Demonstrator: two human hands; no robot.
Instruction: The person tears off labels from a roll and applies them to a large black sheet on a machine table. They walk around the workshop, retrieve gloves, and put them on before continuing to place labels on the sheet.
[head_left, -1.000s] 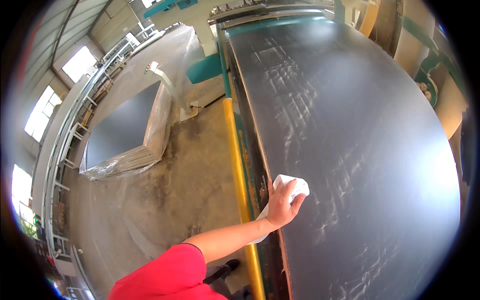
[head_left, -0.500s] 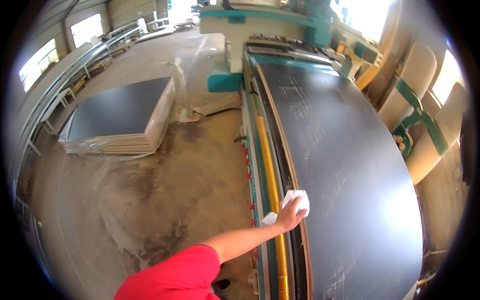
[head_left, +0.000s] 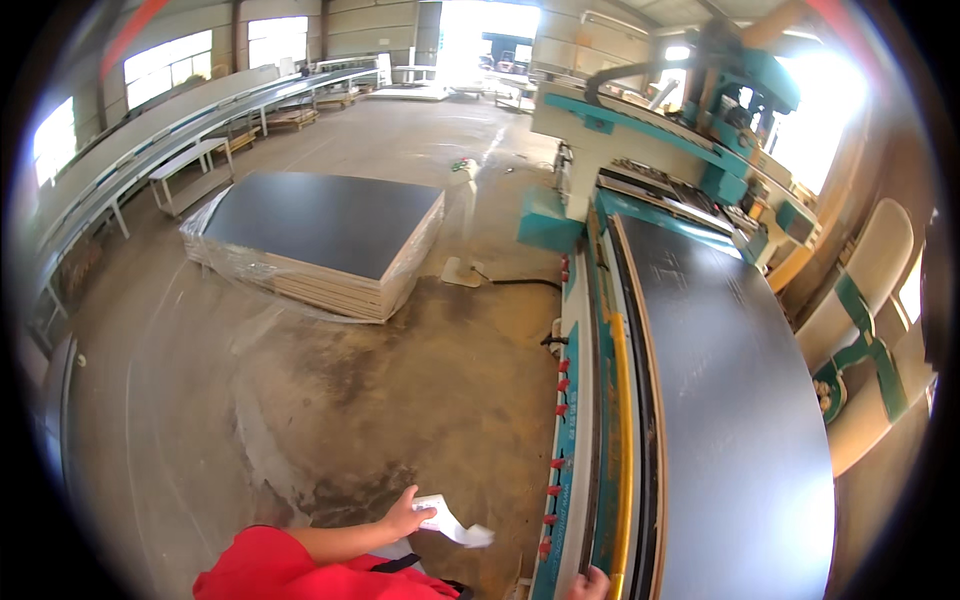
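Observation:
My left hand [head_left: 406, 514], reaching from a red sleeve, is closed on a white paper strip [head_left: 450, 522] whose loose end bends away to the right. It is over the floor, left of the machine. My right hand [head_left: 590, 584] shows only in part at the lower edge, by the side of the machine bed. Its fingers look curled, and what they hold, if anything, is hidden. A large dark panel [head_left: 735, 420] lies flat on the bed to the right. A yellow tube [head_left: 622, 440] runs along the bed beside the panel.
A plastic-wrapped stack of dark panels [head_left: 320, 225] stands on the floor ahead left. A pedestal [head_left: 466, 215] with a cable stands beyond it. The machine's teal-and-cream gantry [head_left: 570, 150] spans the far end. Red fittings [head_left: 557, 465] line the bed's side. A long conveyor [head_left: 200, 125] runs along the left wall.
My left hand has left the panel's edge and moved left over the floor with the paper strip. My right hand has come into view at the lower edge. The view has tilted up and turned left.

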